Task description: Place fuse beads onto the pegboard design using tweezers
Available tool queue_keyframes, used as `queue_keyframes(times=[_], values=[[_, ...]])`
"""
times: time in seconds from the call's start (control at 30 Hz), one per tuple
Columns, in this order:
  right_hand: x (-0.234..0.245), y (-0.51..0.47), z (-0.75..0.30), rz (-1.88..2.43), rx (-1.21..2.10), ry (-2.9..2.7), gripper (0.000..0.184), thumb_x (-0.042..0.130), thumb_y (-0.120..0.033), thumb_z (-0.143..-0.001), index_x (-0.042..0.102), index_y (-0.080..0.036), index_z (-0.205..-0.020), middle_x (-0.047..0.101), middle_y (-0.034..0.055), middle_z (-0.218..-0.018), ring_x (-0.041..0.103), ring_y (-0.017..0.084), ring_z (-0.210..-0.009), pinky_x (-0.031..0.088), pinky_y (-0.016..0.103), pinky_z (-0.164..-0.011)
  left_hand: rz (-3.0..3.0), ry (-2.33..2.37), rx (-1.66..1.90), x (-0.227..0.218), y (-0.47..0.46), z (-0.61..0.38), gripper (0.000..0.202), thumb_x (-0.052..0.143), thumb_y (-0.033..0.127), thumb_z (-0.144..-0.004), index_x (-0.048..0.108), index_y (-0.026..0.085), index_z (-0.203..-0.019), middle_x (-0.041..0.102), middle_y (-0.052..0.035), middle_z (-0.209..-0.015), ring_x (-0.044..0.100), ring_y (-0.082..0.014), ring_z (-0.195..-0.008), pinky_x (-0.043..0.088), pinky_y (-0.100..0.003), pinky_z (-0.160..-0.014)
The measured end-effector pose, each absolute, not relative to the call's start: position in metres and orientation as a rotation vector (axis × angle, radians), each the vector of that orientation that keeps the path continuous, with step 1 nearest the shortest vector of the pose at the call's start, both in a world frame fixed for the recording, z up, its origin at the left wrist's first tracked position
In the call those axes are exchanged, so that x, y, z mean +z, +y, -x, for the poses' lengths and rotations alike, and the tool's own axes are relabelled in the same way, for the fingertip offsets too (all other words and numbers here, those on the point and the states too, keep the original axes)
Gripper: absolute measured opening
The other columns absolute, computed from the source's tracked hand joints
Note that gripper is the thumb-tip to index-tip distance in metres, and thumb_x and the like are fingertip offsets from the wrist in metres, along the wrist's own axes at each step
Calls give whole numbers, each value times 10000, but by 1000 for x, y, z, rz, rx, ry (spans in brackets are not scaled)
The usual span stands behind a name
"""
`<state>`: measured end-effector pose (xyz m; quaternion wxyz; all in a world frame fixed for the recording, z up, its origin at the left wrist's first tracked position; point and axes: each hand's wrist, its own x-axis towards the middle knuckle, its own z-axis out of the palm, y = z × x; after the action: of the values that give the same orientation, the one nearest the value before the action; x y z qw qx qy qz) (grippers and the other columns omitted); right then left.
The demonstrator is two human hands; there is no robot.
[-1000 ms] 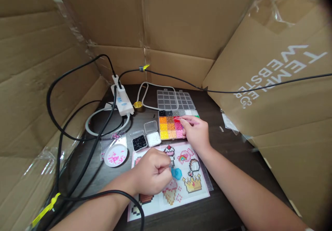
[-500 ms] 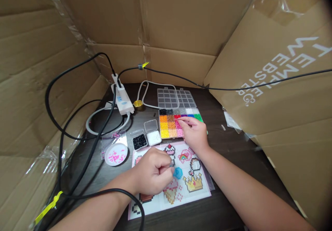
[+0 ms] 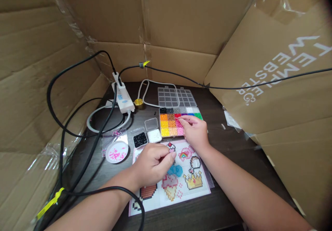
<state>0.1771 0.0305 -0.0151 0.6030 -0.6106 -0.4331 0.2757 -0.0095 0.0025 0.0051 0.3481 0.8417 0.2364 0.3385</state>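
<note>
My left hand [image 3: 151, 164] is closed in a loose fist over a printed pattern sheet [image 3: 181, 189] with bead pictures, right beside a small blue bead cluster [image 3: 175, 170]. What its fingers pinch is hidden. My right hand [image 3: 196, 133] pinches a thin pink tool [image 3: 184, 119] whose tip reaches into the red section of a bead box [image 3: 171, 123] with many colours. A clear pegboard lies over the sheet.
Small boxes of black beads [image 3: 140, 139] and white beads [image 3: 154, 135], a white dish of pink beads [image 3: 117, 152], the box's clear lid [image 3: 176, 97], a power strip [image 3: 123, 97] and black cables [image 3: 85, 154] lie on the dark table. Cardboard walls [image 3: 181, 19] surround it.
The right hand has shifted slightly, keeping the tool tip in the red beads. The left hand has moved up a little over the sheet. The view has tilted down a bit.
</note>
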Motion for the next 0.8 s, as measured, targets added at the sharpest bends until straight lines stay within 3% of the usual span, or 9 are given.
queue_keyframes(times=[0.33, 0.43, 0.57, 0.63, 0.7, 0.8], values=[[-12, 30, -176, 1418, 618, -947, 152, 761, -323, -725, 775, -177, -768, 787, 74, -789, 730, 218, -743, 590, 340, -700, -2170, 647, 872, 4, 2, 10, 447, 489, 204, -957, 327, 176, -541, 328, 64, -482, 316, -55, -447, 255, -227, -488], [-4, 25, -177, 1408, 645, -907, 175, 765, -332, -734, 774, -166, -790, 757, 58, -710, 686, 183, -617, 557, 296, -565, -2171, 649, 881, 6, 2, 9, 452, 495, 203, -953, 335, 177, -531, 344, 62, -472, 325, -55, -441, 255, -224, -478], [18, 2, -186, 1395, 666, -901, 194, 758, -335, -782, 782, -162, -868, 636, -12, -507, 486, 91, -371, 390, 223, -362, -2176, 654, 917, 8, 3, 8, 447, 513, 186, -933, 343, 177, -520, 353, 64, -470, 336, -53, -436, 261, -213, -468], [28, -18, -195, 1360, 672, -898, 196, 759, -339, -803, 782, -175, -908, 693, 11, -585, 440, 64, -345, 353, 213, -336, -2181, 672, 936, 8, 4, 8, 453, 527, 174, -918, 325, 177, -513, 326, 69, -470, 320, -49, -430, 249, -210, -458], [32, -44, -206, 1375, 689, -873, 189, 770, -342, -807, 779, -187, -916, 777, 71, -800, 441, 46, -354, 349, 212, -326, -2178, 681, 938, 8, 4, 7, 459, 536, 174, -912, 322, 176, -506, 320, 70, -465, 312, -47, -426, 243, -209, -452], [24, -85, -219, 1482, 792, -813, 198, 786, -353, -804, 782, -195, -923, 795, 118, -951, 428, 38, -342, 326, 210, -301, -2167, 697, 915, 7, 4, 7, 456, 541, 184, -915, 353, 175, -499, 361, 62, -458, 330, -50, -429, 255, -209, -452]])
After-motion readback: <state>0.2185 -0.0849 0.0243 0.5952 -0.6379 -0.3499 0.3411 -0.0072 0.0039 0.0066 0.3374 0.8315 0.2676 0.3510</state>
